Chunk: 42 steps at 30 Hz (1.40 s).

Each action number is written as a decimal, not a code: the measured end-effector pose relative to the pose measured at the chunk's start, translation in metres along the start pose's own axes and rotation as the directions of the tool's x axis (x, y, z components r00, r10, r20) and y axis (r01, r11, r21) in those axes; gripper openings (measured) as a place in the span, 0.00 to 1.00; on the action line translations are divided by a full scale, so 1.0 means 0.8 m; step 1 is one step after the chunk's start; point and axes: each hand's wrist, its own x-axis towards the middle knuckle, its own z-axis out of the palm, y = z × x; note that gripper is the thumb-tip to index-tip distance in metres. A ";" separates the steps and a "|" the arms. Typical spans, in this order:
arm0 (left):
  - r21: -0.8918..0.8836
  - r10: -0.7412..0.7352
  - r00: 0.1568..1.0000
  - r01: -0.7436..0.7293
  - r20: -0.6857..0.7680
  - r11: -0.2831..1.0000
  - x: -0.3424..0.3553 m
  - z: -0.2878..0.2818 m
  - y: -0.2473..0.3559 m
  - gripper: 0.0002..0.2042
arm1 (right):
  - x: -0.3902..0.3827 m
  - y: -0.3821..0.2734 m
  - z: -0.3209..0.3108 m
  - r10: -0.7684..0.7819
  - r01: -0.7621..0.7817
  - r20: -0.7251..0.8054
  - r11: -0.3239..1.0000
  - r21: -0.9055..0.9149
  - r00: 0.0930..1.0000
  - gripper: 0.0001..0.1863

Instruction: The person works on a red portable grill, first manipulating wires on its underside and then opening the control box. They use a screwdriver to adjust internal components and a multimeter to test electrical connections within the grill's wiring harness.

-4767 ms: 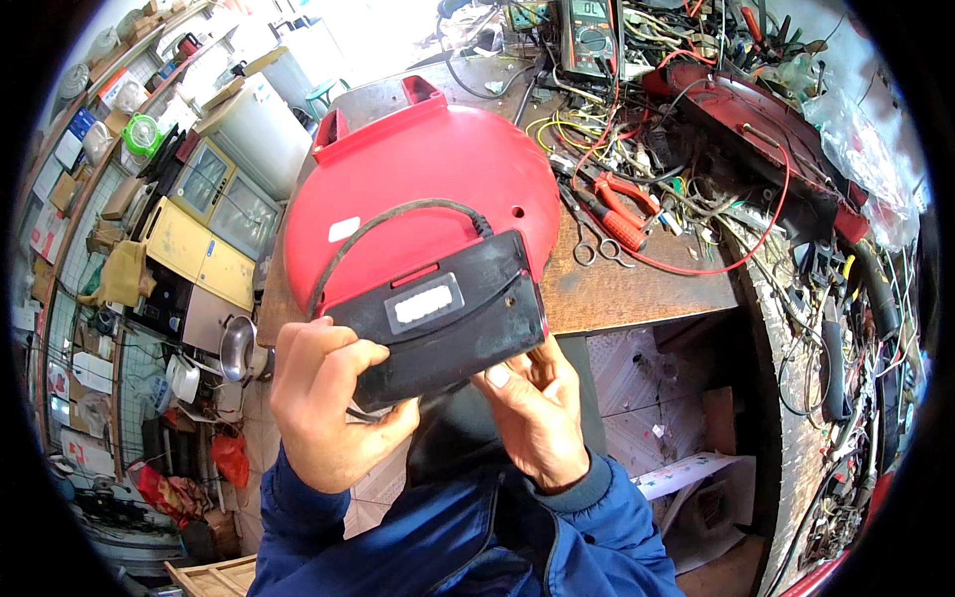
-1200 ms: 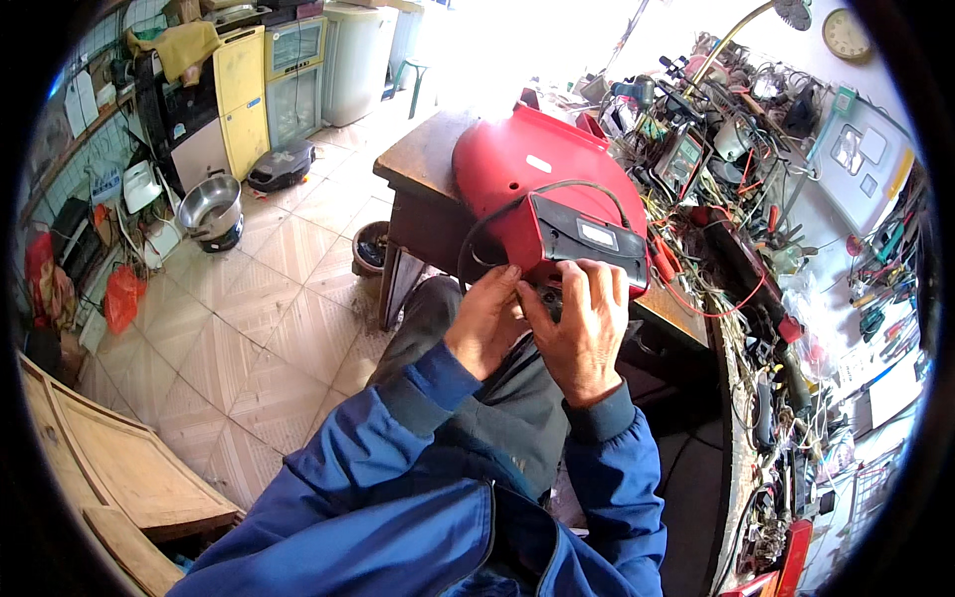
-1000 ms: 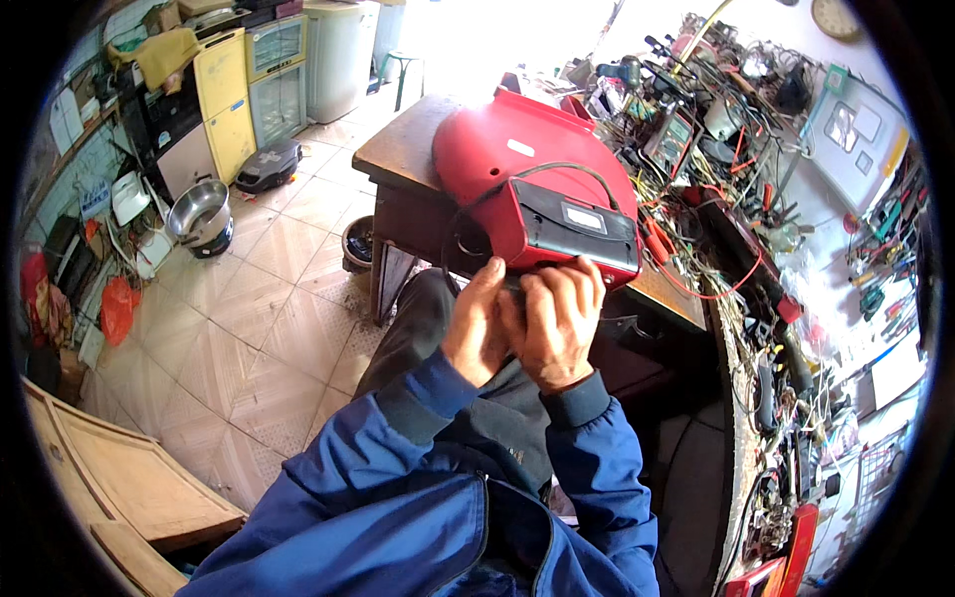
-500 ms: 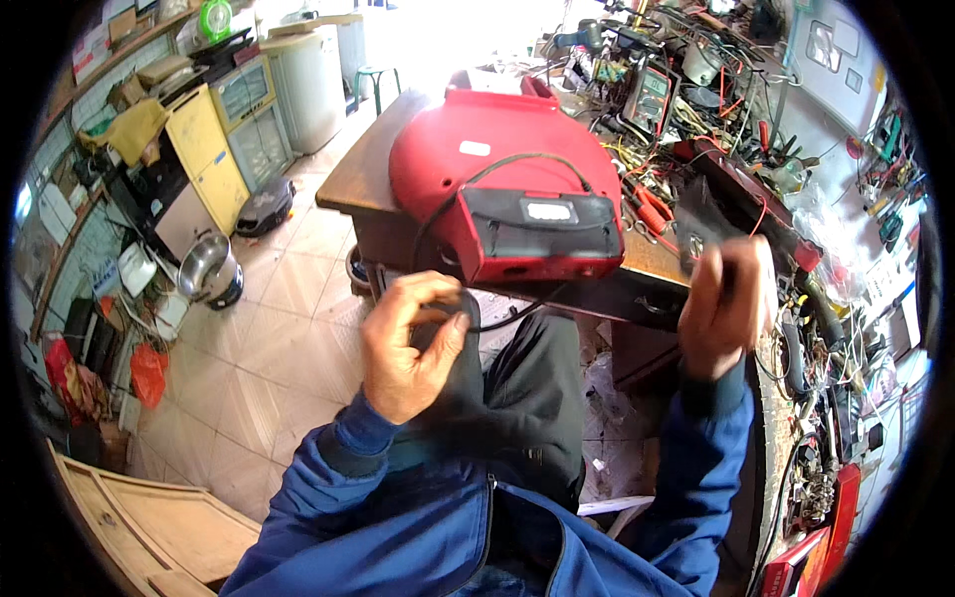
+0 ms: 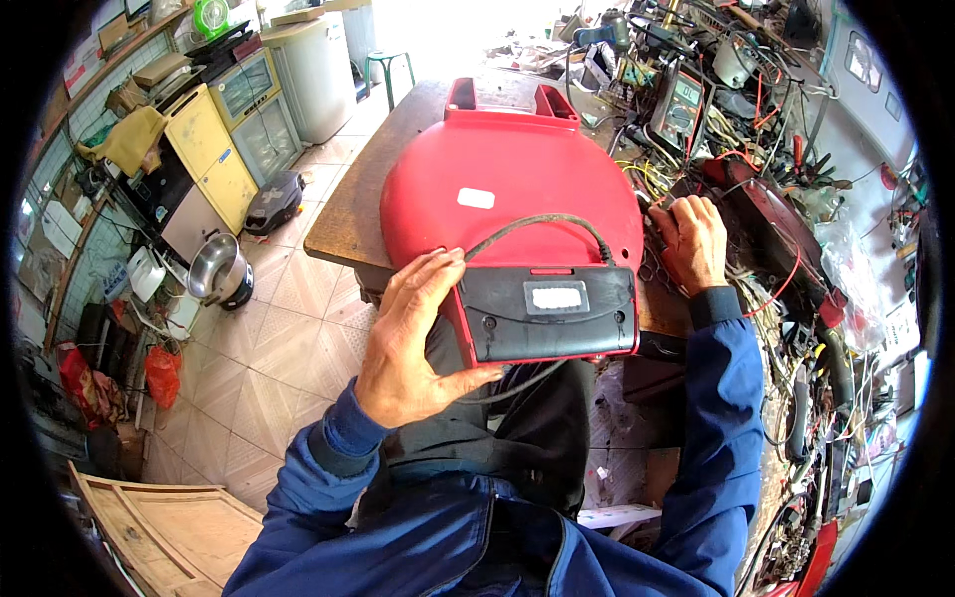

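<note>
A large red appliance (image 5: 517,184) with a rounded plastic housing lies on the wooden table (image 5: 343,214). Its near end carries a black panel (image 5: 497,318) with a white label, screws and a black cord (image 5: 537,219) looping over it. My left hand (image 5: 408,338) grips the panel's left corner, fingers over the top edge and thumb along the lower edge. To the right of the housing, my right hand (image 5: 696,244) reaches among the loose tools and wires with its fingers curled. What those fingers hold, if anything, is hidden.
A multimeter (image 5: 681,109) sits in the heap of wires and tools along the right. A blue power drill (image 5: 602,35) lies at the back. To the left stand a yellow cabinet (image 5: 209,149) and a metal pot (image 5: 217,271) on the tiled floor.
My left hand has come up onto the appliance's near corner. My right hand has moved forward and left into the tools. The near end of the appliance appears closer and lower in view.
</note>
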 end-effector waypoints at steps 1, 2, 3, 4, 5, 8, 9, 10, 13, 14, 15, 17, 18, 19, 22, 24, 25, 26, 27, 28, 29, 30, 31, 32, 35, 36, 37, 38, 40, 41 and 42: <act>-0.025 -0.017 1.000 0.017 -0.016 1.000 0.003 0.002 0.003 0.53 | -0.006 0.006 0.007 0.023 -0.022 0.067 1.000 -0.019 0.997 0.12; -0.027 -0.022 1.000 0.021 -0.016 0.999 0.007 0.003 0.002 0.52 | -0.009 0.007 0.009 0.033 -0.032 0.054 0.999 -0.013 0.998 0.12; -0.032 -0.024 1.000 0.023 -0.014 0.999 0.010 0.004 0.000 0.52 | -0.011 0.004 0.010 0.044 -0.044 0.042 0.999 -0.010 0.998 0.12; -0.040 -0.023 1.000 0.023 -0.011 0.999 0.014 0.004 -0.003 0.52 | -0.013 -0.001 0.010 0.058 -0.058 0.029 0.998 -0.011 0.998 0.12; -0.034 -0.036 0.999 0.035 -0.009 0.999 0.018 0.003 -0.009 0.52 | -0.013 -0.009 0.011 0.111 -0.111 0.022 0.994 0.001 0.994 0.13; -0.068 -0.017 1.000 0.018 0.012 0.998 0.026 0.000 -0.032 0.51 | -0.019 -0.028 -0.007 0.240 -0.236 -0.027 0.965 0.116 0.970 0.11; -0.085 -0.030 0.999 0.031 0.015 0.996 0.024 0.002 -0.034 0.51 | -0.023 -0.039 -0.016 0.283 -0.267 -0.053 0.943 0.199 0.958 0.09; -0.090 -0.018 1.000 0.019 0.015 0.996 0.026 0.004 -0.035 0.52 | -0.027 -0.053 -0.027 0.387 -0.353 -0.039 0.873 0.338 0.921 0.08; -0.072 -0.030 0.999 0.032 0.034 0.997 0.025 0.002 -0.037 0.51 | -0.045 -0.086 -0.044 0.355 -0.308 -0.039 0.856 0.415 0.934 0.07; -0.079 -0.027 0.999 0.031 0.043 0.996 0.027 0.003 -0.037 0.51 | -0.054 -0.095 -0.048 0.383 -0.330 -0.021 0.823 0.463 0.924 0.07; -0.077 -0.027 0.998 0.031 0.052 0.997 0.030 0.002 -0.036 0.51 | -0.060 -0.104 -0.055 0.394 -0.353 0.022 0.797 0.490 0.919 0.07; -0.072 -0.030 0.998 0.035 0.061 0.997 0.032 0.000 -0.033 0.50 | -0.072 -0.119 -0.060 0.432 -0.402 0.077 0.740 0.539 0.899 0.07; -0.068 -0.034 0.997 0.038 0.062 0.997 0.031 -0.001 -0.033 0.50 | -0.073 -0.127 -0.066 0.452 -0.436 0.124 0.697 0.569 0.884 0.07; -0.065 -0.038 0.997 0.042 0.063 0.997 0.032 -0.002 -0.031 0.50 | -0.078 -0.129 -0.060 0.434 -0.414 0.110 0.707 0.573 0.894 0.08; 0.042 -0.014 0.993 0.010 0.116 0.999 0.047 -0.016 -0.017 0.49 | -0.092 -0.135 -0.056 0.477 -0.503 0.224 0.611 0.611 0.850 0.07; 0.064 0.010 0.989 -0.019 0.147 0.998 0.066 -0.026 0.003 0.45 | -0.092 -0.137 -0.054 0.489 -0.503 0.219 0.582 0.639 0.844 0.07; 0.057 0.028 0.982 -0.039 0.188 0.998 0.077 -0.032 0.013 0.43 | -0.092 -0.137 -0.053 0.495 -0.501 0.215 0.569 0.653 0.842 0.07; 0.050 0.048 0.972 -0.061 0.228 0.997 0.090 -0.036 0.022 0.42 | -0.091 -0.138 -0.053 0.512 -0.513 0.233 0.517 0.685 0.827 0.07; 0.034 0.084 0.962 -0.096 0.260 0.995 0.104 -0.034 0.028 0.38 | -0.091 -0.138 -0.053 0.527 -0.525 0.254 0.463 0.714 0.811 0.07; 0.065 0.082 0.945 -0.108 0.315 0.992 0.113 -0.030 0.029 0.39 | -0.091 -0.138 -0.053 0.541 -0.535 0.277 0.407 0.740 0.794 0.07; 0.100 0.079 0.927 -0.124 0.366 0.987 0.121 -0.028 0.029 0.39 | -0.090 -0.141 -0.055 0.556 -0.566 0.320 0.352 0.745 0.767 0.07; 0.134 0.073 0.907 -0.140 0.415 0.981 0.129 -0.026 0.029 0.40 | -0.090 -0.143 -0.058 0.549 -0.560 0.309 0.377 0.737 0.776 0.07; 0.159 0.081 0.903 -0.161 0.422 0.974 0.137 -0.021 0.030 0.39 | -0.092 -0.144 -0.062 0.543 -0.555 0.299 0.402 0.728 0.785 0.07; 0.147 0.078 0.895 -0.157 0.439 0.977 0.143 -0.020 0.031 0.38 | -0.094 -0.146 -0.065 0.536 -0.549 0.290 0.420 0.722 0.793 0.07; 0.115 0.083 0.863 -0.160 0.499 0.980 0.156 -0.019 0.031 0.37 | -0.094 -0.150 -0.076 0.514 -0.514 0.265 0.435 0.739 0.816 0.08; 0.125 0.089 0.857 -0.175 0.507 0.977 0.157 -0.019 0.029 0.37 | -0.096 -0.151 -0.078 0.505 -0.503 0.252 0.455 0.735 0.826 0.09; 0.134 0.096 0.852 -0.191 0.515 0.972 0.157 -0.018 0.026 0.37 | -0.100 -0.150 -0.078 0.484 -0.482 0.243 0.464 0.743 0.841 0.10; 0.143 0.104 0.846 -0.207 0.523 0.968 0.158 -0.017 0.025 0.37 | -0.100 -0.151 -0.080 0.470 -0.472 0.246 0.457 0.754 0.848 0.11; 0.141 0.076 0.840 -0.178 0.538 0.974 0.166 -0.014 0.029 0.37 | -0.096 -0.155 -0.086 0.442 -0.452 0.250 0.440 0.776 0.861 0.12; 0.146 0.059 0.838 -0.163 0.542 0.976 0.168 -0.014 0.032 0.37 | -0.099 -0.152 -0.084 0.410 -0.431 0.259 0.412 0.803 0.874 0.18; 0.180 0.041 0.839 -0.163 0.543 0.970 0.169 -0.011 0.035 0.37 | -0.097 -0.152 -0.086 0.388 -0.408 0.248 0.413 0.815 0.888 0.20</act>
